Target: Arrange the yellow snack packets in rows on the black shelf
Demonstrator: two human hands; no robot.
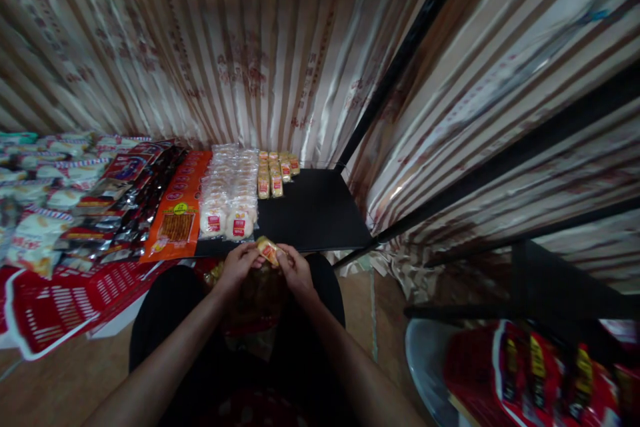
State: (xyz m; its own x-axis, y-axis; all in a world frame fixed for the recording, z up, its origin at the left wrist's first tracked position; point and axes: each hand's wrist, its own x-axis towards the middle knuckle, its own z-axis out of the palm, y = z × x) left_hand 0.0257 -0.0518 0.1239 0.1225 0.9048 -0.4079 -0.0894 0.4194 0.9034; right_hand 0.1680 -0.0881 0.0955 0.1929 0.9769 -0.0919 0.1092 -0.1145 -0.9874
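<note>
Between my two hands is a small gold-wrapped snack packet [269,251] with a red label. My left hand [242,260] pinches its left end, and my right hand [295,265] grips its right end. Both hands are just in front of the black shelf [320,213], above my lap. On the shelf, several matching gold packets [270,181] stand in short rows. Left of them lie two columns of clear-wrapped white round crackers [239,221] with red labels. More gold packets show dimly below my hands, largely in shadow.
An orange snack bag [175,213], dark packets [133,193] and white packets [40,233] fill the shelf's left. A red basket [65,307] sits lower left. Black frame bars [400,67] cross before a striped curtain [240,47]. Red bags [545,373] lie lower right.
</note>
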